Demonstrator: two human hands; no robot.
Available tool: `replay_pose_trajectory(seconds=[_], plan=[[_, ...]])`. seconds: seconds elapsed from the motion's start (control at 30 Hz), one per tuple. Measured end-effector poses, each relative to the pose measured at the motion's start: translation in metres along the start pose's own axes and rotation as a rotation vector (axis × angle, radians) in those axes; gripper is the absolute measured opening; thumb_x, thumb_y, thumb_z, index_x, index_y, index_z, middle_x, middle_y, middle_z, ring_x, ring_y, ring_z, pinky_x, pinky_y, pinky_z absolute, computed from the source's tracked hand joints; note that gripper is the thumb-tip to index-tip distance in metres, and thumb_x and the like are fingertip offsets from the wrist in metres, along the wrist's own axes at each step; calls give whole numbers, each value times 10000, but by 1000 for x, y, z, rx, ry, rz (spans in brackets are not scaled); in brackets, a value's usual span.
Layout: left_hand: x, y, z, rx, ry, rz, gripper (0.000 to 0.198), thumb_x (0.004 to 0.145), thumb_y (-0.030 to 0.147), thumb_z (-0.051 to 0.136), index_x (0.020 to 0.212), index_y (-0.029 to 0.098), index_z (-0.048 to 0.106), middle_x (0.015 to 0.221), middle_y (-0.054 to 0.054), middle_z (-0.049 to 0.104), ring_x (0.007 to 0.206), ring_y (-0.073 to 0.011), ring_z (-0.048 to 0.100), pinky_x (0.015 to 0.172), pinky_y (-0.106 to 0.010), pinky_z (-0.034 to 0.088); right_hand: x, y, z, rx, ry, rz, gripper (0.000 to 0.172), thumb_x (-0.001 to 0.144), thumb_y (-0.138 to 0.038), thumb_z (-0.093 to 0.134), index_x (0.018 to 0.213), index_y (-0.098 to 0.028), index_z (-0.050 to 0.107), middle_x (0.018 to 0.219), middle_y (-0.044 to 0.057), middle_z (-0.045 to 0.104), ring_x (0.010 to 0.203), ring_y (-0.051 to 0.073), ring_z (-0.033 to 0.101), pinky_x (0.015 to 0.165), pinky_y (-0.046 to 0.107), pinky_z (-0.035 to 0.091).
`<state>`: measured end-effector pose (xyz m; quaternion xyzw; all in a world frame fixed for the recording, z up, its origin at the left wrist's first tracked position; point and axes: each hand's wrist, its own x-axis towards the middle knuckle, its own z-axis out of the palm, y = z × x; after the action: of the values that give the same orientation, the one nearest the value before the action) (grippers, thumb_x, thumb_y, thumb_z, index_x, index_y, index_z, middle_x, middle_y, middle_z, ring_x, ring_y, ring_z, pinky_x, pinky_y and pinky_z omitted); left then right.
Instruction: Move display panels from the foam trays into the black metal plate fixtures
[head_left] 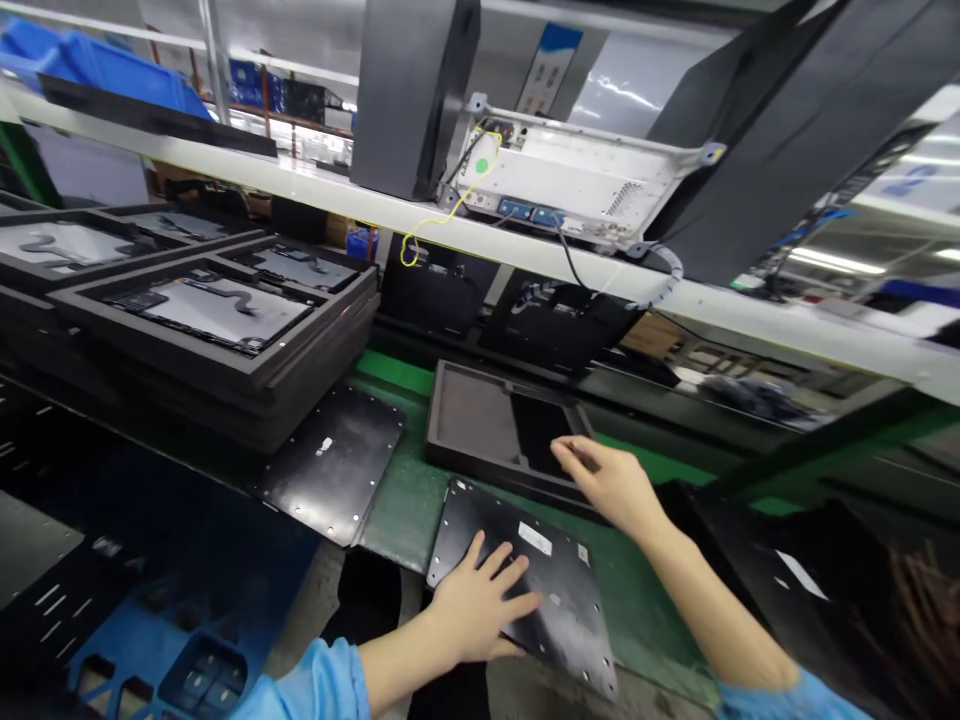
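Observation:
My left hand (480,600) lies flat with fingers spread on a black metal back plate (559,610) that rests on the green belt at the near edge. The plate carries a small white label. My right hand (611,480) reaches over the plate to the near rim of a black monitor frame (480,420) lying face down on the belt; its fingers curl at the frame's edge and hold nothing that I can see. Both sleeves are light blue.
A second black plate (330,465) lies to the left on the belt. Stacked black trays with panels (202,330) fill the left side. A white shelf beam (525,250) crosses above, carrying monitors and a white chassis (570,185) with cables. Blue bins sit low left.

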<state>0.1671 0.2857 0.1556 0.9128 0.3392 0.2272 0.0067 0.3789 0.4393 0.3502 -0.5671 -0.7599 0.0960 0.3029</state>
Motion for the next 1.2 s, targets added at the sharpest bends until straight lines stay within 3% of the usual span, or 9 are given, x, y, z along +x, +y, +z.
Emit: replay_pose_trajectory(seconds=[0.1,0.23,0.43,0.53,0.6,0.7,0.8,0.93,1.2], plan=[[-9,-3,-12,-69,48,9,652,1074,611,581,1618,253,536,1726,-129,507,1614,-340,441,1362,-648,255,-78,-3,4,22,-5,61,399,905,-628,751,1092,-292,857,789,33,749,710,223,641,710,321,456],[-55,-10,-20,-66,215,-214,551,1085,489,601,1588,269,566,1728,-94,510,1597,-304,475,1390,-612,250,-186,48,13,164,175,427,547,805,-746,751,1003,-246,853,603,-18,564,593,191,509,630,320,428],[-115,-25,1,-43,367,-538,753,1069,512,639,1724,270,359,1607,-149,623,1529,-374,554,1311,-643,389,-308,61,74,599,379,777,696,709,-715,883,1175,-202,815,686,-14,659,704,226,630,694,324,512],[-112,-19,5,-96,371,-582,794,1056,570,627,1727,244,355,1638,-176,578,1558,-419,505,1339,-710,306,-309,38,106,892,393,830,673,762,-712,891,1210,-224,769,774,-15,677,638,154,587,572,250,441],[-110,-6,5,-155,376,-613,753,1063,558,603,1716,252,383,1645,-166,572,1557,-427,503,1348,-729,280,-300,26,124,1080,463,910,708,733,-745,909,1186,-238,709,663,-90,530,480,74,380,450,203,245],[-126,26,9,-329,364,-720,709,1065,542,593,1705,310,395,1645,-146,564,1498,-416,567,1261,-687,459,-292,11,146,1292,633,1000,744,634,-800,944,946,-250,550,586,-161,322,432,27,183,426,186,92],[-155,68,21,-625,384,-863,690,1069,570,573,1685,327,378,1611,-157,563,1315,-353,712,1042,-527,656,-302,6,155,1389,635,1021,796,629,-811,942,827,-244,419,617,-133,456,430,-3,171,417,165,91],[-168,103,22,-1029,523,-1077,613,1014,657,651,1479,276,529,1370,-145,702,1074,-280,798,932,-410,672,-324,8,144,1384,531,1002,687,677,-653,981,864,-225,477,717,-79,613,418,-17,199,399,148,117],[-115,73,-10,-1550,328,-1185,694,848,812,757,1151,190,697,836,-25,710,635,-165,691,586,-275,545,-328,-16,151,1206,286,1069,689,710,-658,957,774,-278,386,487,-149,280,372,57,254,358,190,287]])
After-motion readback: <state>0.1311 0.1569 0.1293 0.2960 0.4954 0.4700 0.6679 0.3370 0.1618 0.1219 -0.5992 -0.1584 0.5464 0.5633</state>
